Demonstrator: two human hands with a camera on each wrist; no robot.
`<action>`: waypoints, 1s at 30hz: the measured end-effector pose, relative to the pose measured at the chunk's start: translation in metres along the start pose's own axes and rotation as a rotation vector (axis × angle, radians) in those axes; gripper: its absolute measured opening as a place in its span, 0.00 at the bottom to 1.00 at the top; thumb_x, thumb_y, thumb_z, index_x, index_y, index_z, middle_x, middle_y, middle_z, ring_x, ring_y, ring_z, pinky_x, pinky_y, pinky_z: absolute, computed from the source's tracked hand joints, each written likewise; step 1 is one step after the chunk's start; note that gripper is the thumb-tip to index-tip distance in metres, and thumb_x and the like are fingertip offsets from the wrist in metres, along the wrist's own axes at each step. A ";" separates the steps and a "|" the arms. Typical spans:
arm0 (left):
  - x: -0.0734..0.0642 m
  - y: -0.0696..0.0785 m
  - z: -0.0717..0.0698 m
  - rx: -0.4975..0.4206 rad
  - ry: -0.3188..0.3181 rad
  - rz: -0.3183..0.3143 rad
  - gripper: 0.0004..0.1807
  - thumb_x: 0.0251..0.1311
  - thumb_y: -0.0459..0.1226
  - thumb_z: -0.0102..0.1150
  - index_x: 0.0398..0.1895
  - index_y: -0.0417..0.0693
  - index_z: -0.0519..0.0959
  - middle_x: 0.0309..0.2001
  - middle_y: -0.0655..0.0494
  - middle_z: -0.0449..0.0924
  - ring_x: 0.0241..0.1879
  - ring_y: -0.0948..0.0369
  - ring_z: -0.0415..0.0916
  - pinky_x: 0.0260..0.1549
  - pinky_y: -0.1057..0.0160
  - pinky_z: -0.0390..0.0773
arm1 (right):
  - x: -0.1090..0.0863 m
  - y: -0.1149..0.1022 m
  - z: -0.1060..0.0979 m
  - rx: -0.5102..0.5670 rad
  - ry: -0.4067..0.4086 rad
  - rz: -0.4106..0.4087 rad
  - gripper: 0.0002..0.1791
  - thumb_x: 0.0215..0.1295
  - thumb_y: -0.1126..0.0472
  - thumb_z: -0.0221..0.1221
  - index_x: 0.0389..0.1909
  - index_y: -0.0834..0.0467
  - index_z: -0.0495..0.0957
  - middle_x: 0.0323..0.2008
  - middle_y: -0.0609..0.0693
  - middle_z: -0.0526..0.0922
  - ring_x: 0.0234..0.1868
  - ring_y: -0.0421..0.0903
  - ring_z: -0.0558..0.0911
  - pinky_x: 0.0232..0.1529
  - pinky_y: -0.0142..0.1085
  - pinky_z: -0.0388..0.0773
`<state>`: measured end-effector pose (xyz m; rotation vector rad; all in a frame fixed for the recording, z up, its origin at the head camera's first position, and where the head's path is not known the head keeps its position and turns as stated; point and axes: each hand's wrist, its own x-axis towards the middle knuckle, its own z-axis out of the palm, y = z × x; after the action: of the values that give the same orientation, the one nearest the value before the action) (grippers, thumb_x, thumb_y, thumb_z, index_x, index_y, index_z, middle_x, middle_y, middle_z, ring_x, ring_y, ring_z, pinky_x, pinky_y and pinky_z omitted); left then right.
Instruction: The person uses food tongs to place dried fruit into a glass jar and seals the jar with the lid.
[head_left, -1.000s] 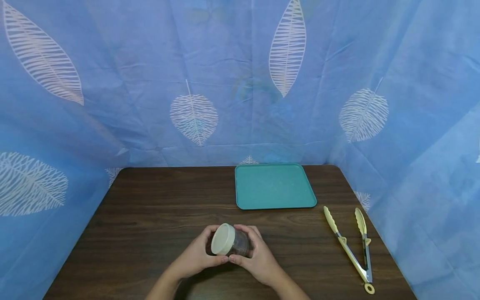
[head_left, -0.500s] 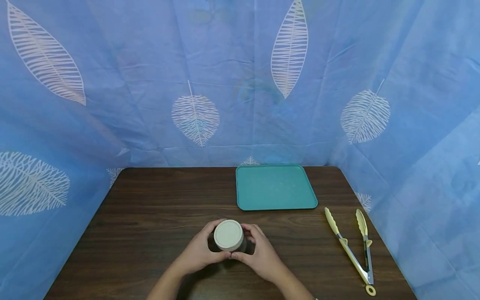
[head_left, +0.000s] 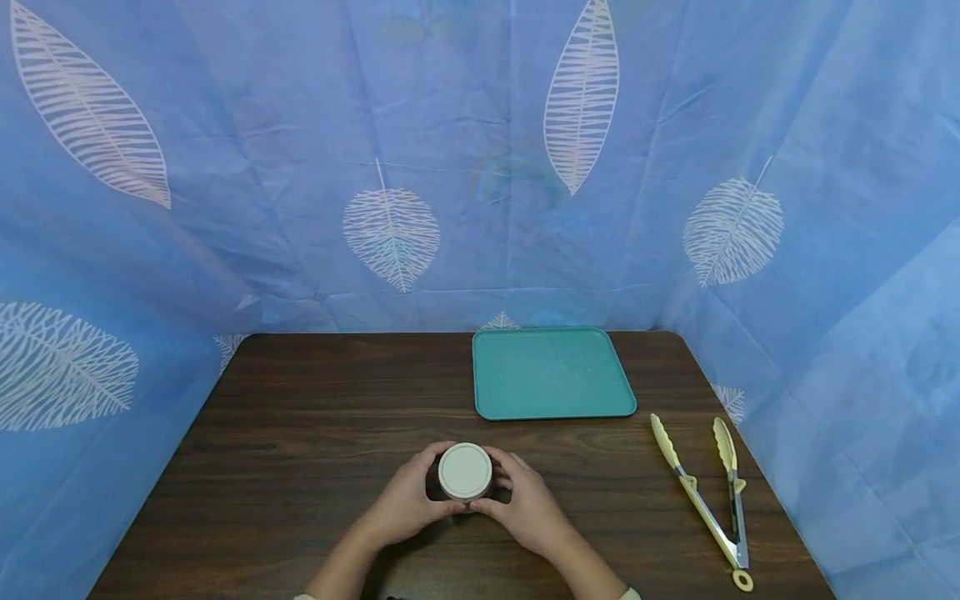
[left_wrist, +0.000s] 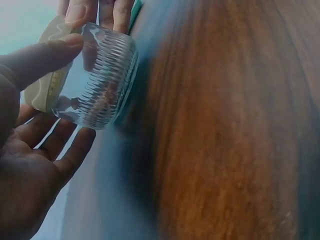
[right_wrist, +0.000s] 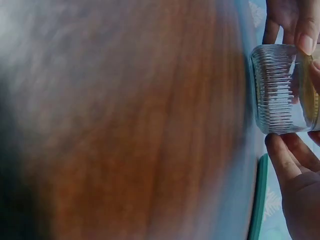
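Observation:
A clear ribbed jar (left_wrist: 107, 75) with a cream lid (head_left: 465, 472) is held between both hands near the front middle of the table. Its lid faces up toward the head camera. My left hand (head_left: 403, 504) grips the jar's left side, with the thumb in front at the lid's edge and the other fingers curving behind. From the other side my right hand (head_left: 529, 510) holds it the same way, and the two thumb tips nearly meet. Both wrist views show the see-through body, with fingers visible through it.
A teal tray (head_left: 551, 375) lies at the back of the dark wood table (head_left: 322, 392). Spread tongs (head_left: 705, 508) with pale yellow tips lie near the right edge. Blue leaf-print cloth (head_left: 465, 233) hangs behind and at both sides.
The jar was tilted with its lid facing left a second ago; it has been turned upright, lid up. Both hands have turned with it and shifted slightly right.

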<state>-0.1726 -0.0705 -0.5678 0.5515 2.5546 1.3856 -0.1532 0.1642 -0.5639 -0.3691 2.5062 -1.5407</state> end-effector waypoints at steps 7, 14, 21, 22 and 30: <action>0.000 0.000 0.004 0.033 -0.009 0.005 0.49 0.55 0.41 0.85 0.79 0.47 0.68 0.72 0.43 0.78 0.73 0.40 0.75 0.69 0.30 0.72 | -0.001 0.002 0.001 -0.041 -0.013 0.034 0.46 0.63 0.58 0.78 0.79 0.60 0.68 0.73 0.65 0.75 0.68 0.62 0.83 0.61 0.37 0.86; -0.002 -0.002 0.001 0.017 -0.034 -0.002 0.48 0.58 0.42 0.83 0.79 0.50 0.67 0.74 0.43 0.76 0.74 0.41 0.74 0.69 0.32 0.73 | -0.003 0.000 0.004 -0.134 -0.017 0.024 0.45 0.64 0.57 0.77 0.78 0.62 0.68 0.73 0.66 0.75 0.64 0.60 0.87 0.57 0.37 0.87; -0.002 -0.004 0.000 0.006 -0.044 -0.004 0.48 0.60 0.45 0.82 0.80 0.51 0.66 0.75 0.43 0.75 0.74 0.40 0.72 0.69 0.30 0.72 | -0.002 0.001 0.005 -0.201 -0.015 0.002 0.44 0.67 0.54 0.75 0.79 0.62 0.67 0.72 0.64 0.76 0.62 0.58 0.88 0.58 0.40 0.87; -0.001 -0.004 0.001 0.012 -0.043 -0.004 0.48 0.60 0.45 0.82 0.80 0.51 0.66 0.75 0.44 0.75 0.74 0.40 0.72 0.68 0.30 0.72 | -0.002 0.001 0.004 -0.207 -0.015 0.004 0.44 0.67 0.54 0.75 0.79 0.62 0.67 0.72 0.63 0.76 0.62 0.58 0.88 0.58 0.41 0.87; 0.002 -0.003 0.005 0.086 -0.002 0.030 0.55 0.57 0.43 0.84 0.84 0.43 0.61 0.83 0.40 0.61 0.79 0.37 0.66 0.70 0.31 0.72 | -0.002 0.002 -0.001 -0.297 -0.028 0.015 0.47 0.66 0.49 0.76 0.81 0.60 0.66 0.74 0.62 0.76 0.70 0.62 0.82 0.66 0.57 0.82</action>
<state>-0.1735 -0.0672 -0.5728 0.6072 2.6254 1.2881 -0.1517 0.1664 -0.5653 -0.4080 2.7115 -1.1478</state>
